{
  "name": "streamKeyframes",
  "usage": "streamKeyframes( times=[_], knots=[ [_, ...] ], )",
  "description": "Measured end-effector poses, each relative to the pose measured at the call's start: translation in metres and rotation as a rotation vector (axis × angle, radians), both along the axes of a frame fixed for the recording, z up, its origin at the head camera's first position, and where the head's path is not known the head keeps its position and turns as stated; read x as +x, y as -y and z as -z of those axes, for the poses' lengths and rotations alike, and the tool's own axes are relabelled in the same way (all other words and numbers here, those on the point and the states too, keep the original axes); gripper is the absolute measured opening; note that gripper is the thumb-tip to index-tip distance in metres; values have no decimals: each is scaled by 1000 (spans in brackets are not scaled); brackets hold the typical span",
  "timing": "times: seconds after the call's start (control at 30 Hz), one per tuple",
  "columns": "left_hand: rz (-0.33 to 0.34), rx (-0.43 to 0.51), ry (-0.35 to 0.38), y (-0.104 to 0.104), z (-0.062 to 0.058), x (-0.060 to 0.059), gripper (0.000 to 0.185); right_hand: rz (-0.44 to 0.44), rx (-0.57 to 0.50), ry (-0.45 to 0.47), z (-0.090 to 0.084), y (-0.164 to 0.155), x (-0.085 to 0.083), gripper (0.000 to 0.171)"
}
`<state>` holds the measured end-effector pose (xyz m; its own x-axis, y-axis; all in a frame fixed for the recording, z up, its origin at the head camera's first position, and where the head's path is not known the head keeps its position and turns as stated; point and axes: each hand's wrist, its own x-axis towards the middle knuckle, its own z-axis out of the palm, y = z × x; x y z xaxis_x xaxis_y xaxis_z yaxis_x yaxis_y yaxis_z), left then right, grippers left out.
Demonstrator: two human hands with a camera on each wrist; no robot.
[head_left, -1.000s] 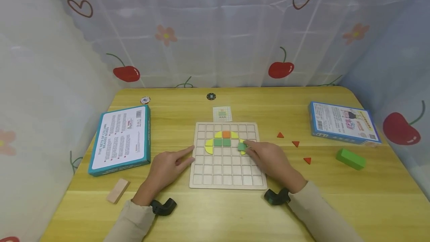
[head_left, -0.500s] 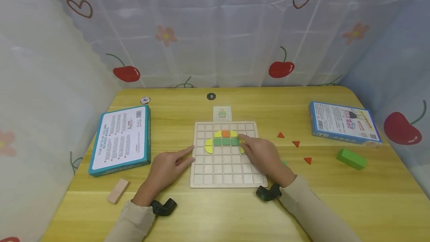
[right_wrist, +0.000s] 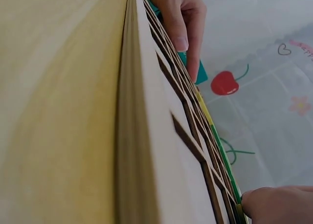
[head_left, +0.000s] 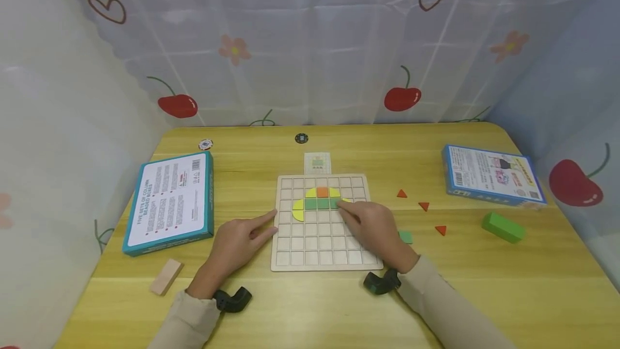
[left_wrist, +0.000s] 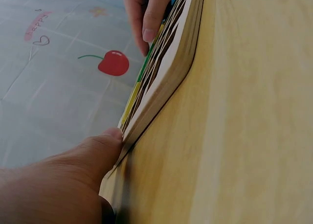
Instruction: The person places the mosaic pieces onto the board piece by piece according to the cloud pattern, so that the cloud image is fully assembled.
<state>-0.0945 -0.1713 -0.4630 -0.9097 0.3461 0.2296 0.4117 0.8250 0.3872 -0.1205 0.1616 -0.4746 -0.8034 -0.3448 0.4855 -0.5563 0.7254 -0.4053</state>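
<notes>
A wooden grid board [head_left: 312, 257] lies in the middle of the table. Yellow curved tiles [head_left: 298, 210], an orange square tile [head_left: 322, 192] and a row of green square tiles [head_left: 317, 203] sit in its cells. My left hand [head_left: 238, 244] rests its extended thumb and index finger against the board's left edge; the thumb [left_wrist: 105, 141] at that edge shows in the left wrist view. My right hand [head_left: 375, 225] reaches over the right side, its fingertips touching the rightmost green tile [head_left: 333, 203]. This hand partly covers the yellow tiles on that side.
A pattern card [head_left: 317, 163] lies behind the board. Another green tile [head_left: 406, 237] and red triangles [head_left: 423, 206] are to the right, near a green block [head_left: 504, 227] and a blue box [head_left: 494, 175]. Left are a teal box [head_left: 169, 203] and a wooden block [head_left: 166, 277].
My right hand has set the green square tile beside the other green ones and shifted left, its fingertips still at it. A loose green tile shows by the right wrist. My left hand stays put.
</notes>
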Motion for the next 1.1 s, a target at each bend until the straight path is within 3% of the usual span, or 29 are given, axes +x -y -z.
streamKeyframes(
  times=[0.27,0.4,0.53,0.63,0.9,1.1],
  knots=[
    [-3,8,2,1,2,1,42,-18,-45,-91,1,-6,3,26],
    [3,14,-8,0,2,1,41,20,-81,-152,-1,-18,12,28],
    [7,17,-16,1,2,0,41,65,-109,-145,-2,-38,25,29],
    [5,12,-15,1,2,0,41,96,-139,-68,-3,-59,34,28],
    [-11,3,8,1,-1,1,42,168,-212,371,-19,-121,60,29],
    [-10,7,17,0,-1,1,43,177,-128,472,-22,-143,72,28]
  ],
)
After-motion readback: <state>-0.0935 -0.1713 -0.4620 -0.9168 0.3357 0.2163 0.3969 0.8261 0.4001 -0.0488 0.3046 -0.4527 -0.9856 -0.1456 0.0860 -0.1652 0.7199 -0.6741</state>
